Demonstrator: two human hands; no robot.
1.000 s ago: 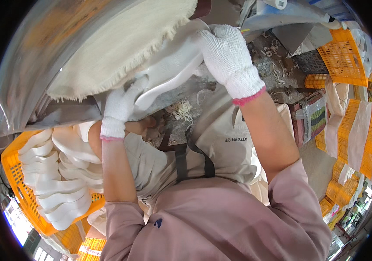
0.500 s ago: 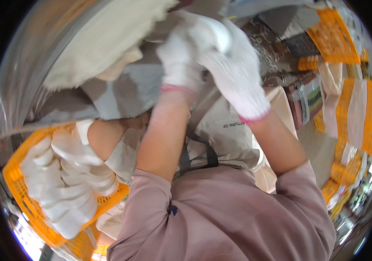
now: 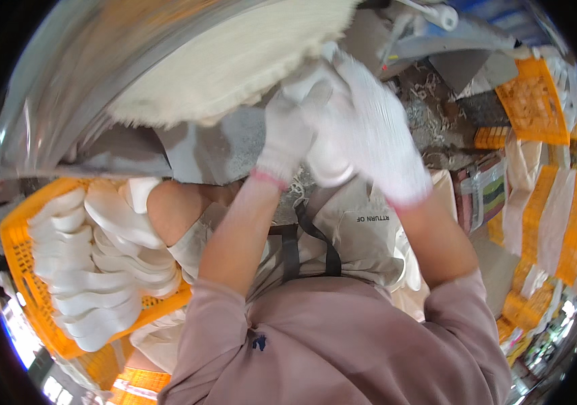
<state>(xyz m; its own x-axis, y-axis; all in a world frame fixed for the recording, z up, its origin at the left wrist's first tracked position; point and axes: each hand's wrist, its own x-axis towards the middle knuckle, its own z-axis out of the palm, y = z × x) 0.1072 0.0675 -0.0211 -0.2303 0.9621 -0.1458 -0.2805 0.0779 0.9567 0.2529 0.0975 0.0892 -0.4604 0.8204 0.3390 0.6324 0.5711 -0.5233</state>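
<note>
Beside the cream buffing wheel (image 3: 234, 61), both gloved hands, left hand (image 3: 287, 135) and right hand (image 3: 376, 131), raised, grip clamped on one white piece (image 3: 325, 165).

This is a workshop or small factory floor where white moulded pieces are polished. A big cloth buffing wheel (image 3: 234, 61) with a frayed edge sits inside a metal guard (image 3: 52, 115). An orange plastic crate (image 3: 15, 250) at the left is packed with stacked white pieces (image 3: 99, 270) of one curved shape. More orange crates (image 3: 531, 101) and bundled sacks (image 3: 551, 223) stand at the right, with shavings and dust on the surfaces near them. The person wears white knitted work gloves (image 3: 376, 128) and an apron (image 3: 362, 229).
</note>
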